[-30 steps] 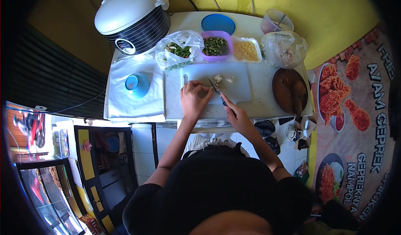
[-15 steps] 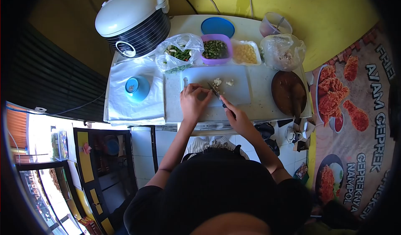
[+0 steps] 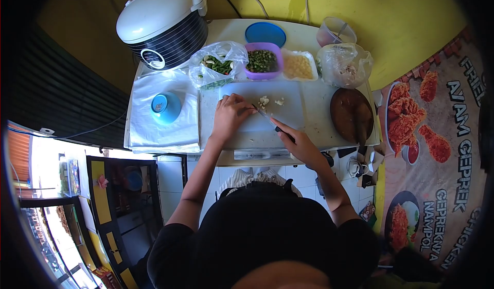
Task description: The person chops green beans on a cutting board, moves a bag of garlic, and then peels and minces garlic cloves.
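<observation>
On a pale cutting board (image 3: 293, 115), chopped white pieces (image 3: 264, 101) lie in small heaps. My right hand (image 3: 296, 139) grips the black handle of a knife (image 3: 267, 117), whose blade points up and left. Over the board's left part, my left hand (image 3: 230, 115) is closed, fingers bent, with its fingertips beside the knife tip. Whatever those fingers hold is too small to make out. Behind the board stand a purple container (image 3: 264, 75) of chopped green pieces, a white tray (image 3: 300, 78) of pale cubes and a plastic bag (image 3: 206, 68) of green vegetables.
A rice cooker (image 3: 159, 21) stands at the back left, near a blue bowl (image 3: 165, 108) on plastic sheets (image 3: 180, 134). A blue lid (image 3: 265, 34), a clear tub (image 3: 335, 31) and another bag (image 3: 346, 65) are at the back. To the right is a brown mortar (image 3: 343, 115) with a pestle (image 3: 362, 127).
The knife and my right hand have shifted slightly from the fingers of my left hand, the blade lying lower and flatter. The whole view has moved a little.
</observation>
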A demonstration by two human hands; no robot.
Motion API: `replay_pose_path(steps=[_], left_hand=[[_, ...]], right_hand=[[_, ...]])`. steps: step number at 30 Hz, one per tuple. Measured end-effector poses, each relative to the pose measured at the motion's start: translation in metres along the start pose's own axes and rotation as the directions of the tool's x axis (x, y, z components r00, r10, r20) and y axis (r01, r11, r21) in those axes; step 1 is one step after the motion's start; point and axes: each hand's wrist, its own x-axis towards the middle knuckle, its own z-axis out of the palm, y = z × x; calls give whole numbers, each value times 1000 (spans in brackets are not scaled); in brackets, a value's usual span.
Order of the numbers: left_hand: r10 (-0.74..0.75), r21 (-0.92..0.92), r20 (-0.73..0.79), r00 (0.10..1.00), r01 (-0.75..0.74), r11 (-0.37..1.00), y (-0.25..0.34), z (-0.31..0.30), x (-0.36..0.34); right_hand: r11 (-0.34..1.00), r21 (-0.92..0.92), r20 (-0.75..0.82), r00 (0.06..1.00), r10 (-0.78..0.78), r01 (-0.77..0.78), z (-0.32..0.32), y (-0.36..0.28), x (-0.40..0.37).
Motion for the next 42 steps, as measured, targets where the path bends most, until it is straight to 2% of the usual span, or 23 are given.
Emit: replay_pose_path(steps=[3,9,12,17,21,24,25,26,27,28,29,33,35,39,41,42], left_hand=[[28,-24,-8,1000,-28,999,-2,0,1],[7,-28,-20,1000,-7,1000,-2,2,-1],[7,-28,-30,1000,-7,1000,0,1,-1],[10,-27,-47,999,-12,1000,-1,4,-3],[-7,-42,-55,998,4,999,1,6,-6],[-10,-60,-88,996,5,998,2,7,-10],[-15,-89,-90,996,7,996,2,5,-11],[-17,-117,-92,996,7,993,3,5,-11],[-14,-117,-92,996,3,993,3,5,-11],[-49,-161,-107,993,31,987,4,5,-10],[-85,-204,-123,989,59,977,4,5,-9],[-149,-276,-149,978,104,956,8,3,-10],[-207,-290,-134,969,162,943,8,2,-10],[-189,-264,-105,976,155,952,8,1,-9],[-141,-212,-153,978,107,971,7,3,-9],[-138,-210,-155,978,104,972,7,3,-9]], right_hand=[[999,-38,0,1000,-31,31,-2,1,2],[991,-137,29,1000,11,-7,-5,-1,2],[984,-171,4,999,-45,45,-4,0,2],[946,-324,10,1000,12,-9,-2,-4,1],[937,-349,6,1000,5,-3,1,3,2],[954,-300,16,1000,10,-5,0,13,9],[948,-241,-34,974,-224,210,2,30,16],[886,-196,-97,891,-443,419,3,46,20],[886,-197,-100,890,-444,420,2,42,18],[964,-76,-45,965,-259,256,0,38,15],[997,34,36,997,-73,72,-1,33,12],[994,107,-20,1000,3,-1,9,20,7],[988,150,30,999,19,-23,14,24,5],[988,153,-5,1000,12,-11,11,28,11],[963,267,-23,999,39,-32,4,30,15],[963,268,-25,999,36,-28,-1,25,14]])
